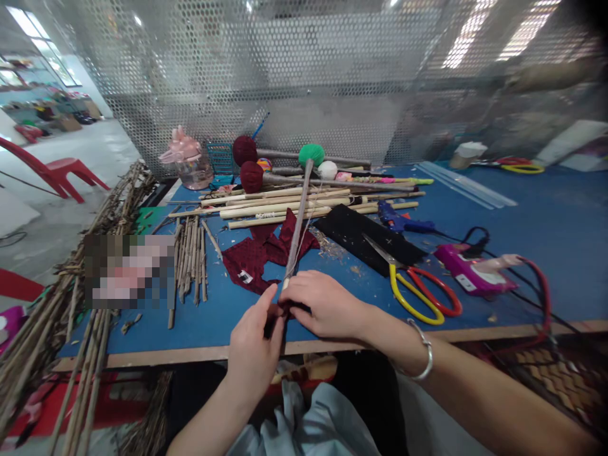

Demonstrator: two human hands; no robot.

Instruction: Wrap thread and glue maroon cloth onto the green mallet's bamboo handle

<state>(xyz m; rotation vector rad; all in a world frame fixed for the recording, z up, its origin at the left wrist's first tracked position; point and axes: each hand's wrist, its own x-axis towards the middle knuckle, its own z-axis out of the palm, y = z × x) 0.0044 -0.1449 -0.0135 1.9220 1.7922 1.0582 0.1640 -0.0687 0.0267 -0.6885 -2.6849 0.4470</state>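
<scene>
Blue worktop (pixel 536 228), spreading beyond the left hand (pixel 254 335) and right hand (pixel 323 304) | grey stick (pixel 299 228), running forward from both | dark red cloth (pixel 247 259), just beyond the left | scissors (pixel 393 263), to the right of the right | both hands grasping the stick's near part | green ball (pixel 312 152), ahead, by the stick's far tip

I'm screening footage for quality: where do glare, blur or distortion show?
Head view: windows at upper left glare white, bright streaks too at upper right; head view: shelves at left look soft, the stick fairly clear; head view: wide-angle stretching toward the edges, a dark upper-right corner, a pixelated patch at left.
</scene>
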